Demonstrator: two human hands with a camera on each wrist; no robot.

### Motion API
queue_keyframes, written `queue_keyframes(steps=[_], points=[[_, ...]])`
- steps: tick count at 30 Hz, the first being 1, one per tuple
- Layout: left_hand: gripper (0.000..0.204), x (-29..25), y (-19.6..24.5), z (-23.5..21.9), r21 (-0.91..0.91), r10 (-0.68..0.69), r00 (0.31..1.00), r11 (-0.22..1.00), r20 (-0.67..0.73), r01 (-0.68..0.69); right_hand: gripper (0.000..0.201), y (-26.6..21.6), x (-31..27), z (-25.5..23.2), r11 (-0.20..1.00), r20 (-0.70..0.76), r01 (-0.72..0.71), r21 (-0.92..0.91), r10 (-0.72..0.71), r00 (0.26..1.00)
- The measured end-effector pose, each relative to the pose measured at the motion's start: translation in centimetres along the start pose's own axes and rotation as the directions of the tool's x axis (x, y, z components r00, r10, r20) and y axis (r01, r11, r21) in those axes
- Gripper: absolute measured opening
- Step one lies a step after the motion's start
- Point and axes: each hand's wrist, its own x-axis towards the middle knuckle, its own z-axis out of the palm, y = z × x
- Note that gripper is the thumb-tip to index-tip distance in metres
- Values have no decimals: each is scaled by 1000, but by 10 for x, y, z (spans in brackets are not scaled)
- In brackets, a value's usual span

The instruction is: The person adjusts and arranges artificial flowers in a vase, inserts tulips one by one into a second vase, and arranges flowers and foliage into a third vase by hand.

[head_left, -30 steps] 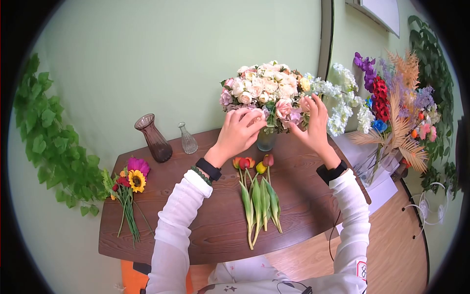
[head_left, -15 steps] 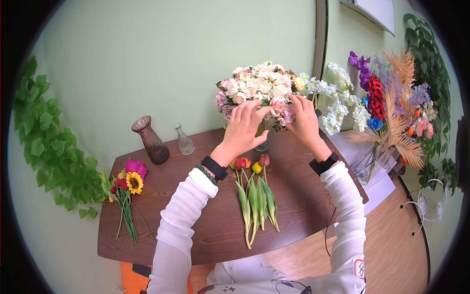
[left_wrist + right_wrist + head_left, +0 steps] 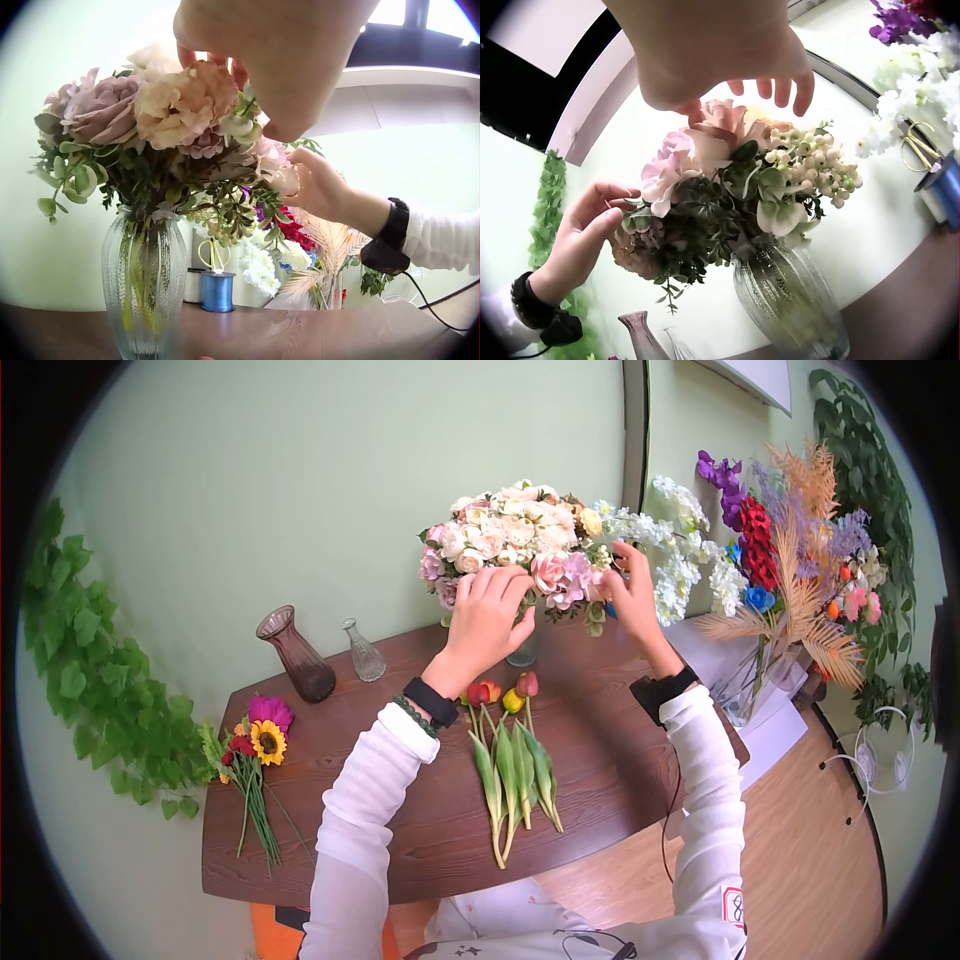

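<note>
A round bouquet of cream, pink and mauve artificial flowers (image 3: pixel 510 535) stands in a ribbed clear glass vase (image 3: pixel 144 277) at the table's far side. At the bouquet's front left, my left hand (image 3: pixel 484 622) touches the outer blooms with loosely bent fingers. The right wrist view shows that hand's thumb and fingertips (image 3: pixel 609 217) beside leaves and a pale bloom. My right hand (image 3: pixel 638 600) is at the bouquet's right edge, fingers spread and thumb near a pink bloom. Cream berries (image 3: pixel 817 161) and green leaves stick out below the right hand.
Several tulips (image 3: pixel 515 760) lie before the vase. Left of them are a sunflower bunch (image 3: pixel 262 745), a purple glass vase (image 3: pixel 298 657) and a small clear vase (image 3: pixel 364 652). Blue ribbon spools (image 3: pixel 217 291) stand behind the bouquet. A tall mixed arrangement (image 3: pixel 790 560) stands at right.
Both hands have shifted round the bouquet's front; the right hand came in to the blooms, then its fingers spread at the right edge. The head view has turned slightly.
</note>
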Motion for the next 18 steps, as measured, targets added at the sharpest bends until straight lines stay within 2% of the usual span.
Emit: queue_keyframes(steps=[1,2,3,4,5,6,7,8,10,11,12,14,15,16,18], points=[[32,3,4,0,24,-2,1000,1000,-28,2,47,4,-1,1,968,3,-204,143,206,979],[39,7,8,1,47,-3,998,999,-56,5,49,8,-2,2,876,35,-393,280,400,916],[51,11,14,0,90,18,1000,996,-13,-17,49,13,-4,3,874,31,-397,279,405,914],[51,14,18,1,86,21,1000,996,-10,-21,55,18,-6,4,815,128,-489,310,474,871],[53,18,21,3,148,49,999,988,18,-51,62,22,-6,5,749,224,-574,331,529,819],[55,21,23,5,210,75,996,974,46,-83,69,6,-2,0,675,321,-654,342,570,756],[51,23,25,9,261,76,997,962,30,-81,77,-13,-3,-9,546,414,-758,357,635,652],[51,22,24,13,262,78,997,962,29,-83,77,-10,-2,-9,547,412,-756,358,634,654],[45,20,20,21,288,29,995,956,98,-56,79,-2,-5,-8,451,441,-770,452,637,632],[36,21,22,18,327,35,996,943,80,-59,79,-1,-6,-9,461,445,-750,474,610,656],[36,20,22,16,327,41,996,943,82,-66,79,-2,-8,-10,459,441,-748,479,611,657],[30,16,20,11,303,21,984,950,176,-75,81,-9,-12,-10,544,514,-705,455,486,707],[24,15,19,9,310,46,989,947,142,-89,84,-15,-13,-10,642,527,-679,355,463,713],[24,15,18,9,309,49,988,947,145,-93,88,-24,-18,-11,742,507,-600,298,410,759],[22,13,15,9,326,46,986,940,163,-98,73,-29,-26,-3,822,453,-511,253,366,813]])
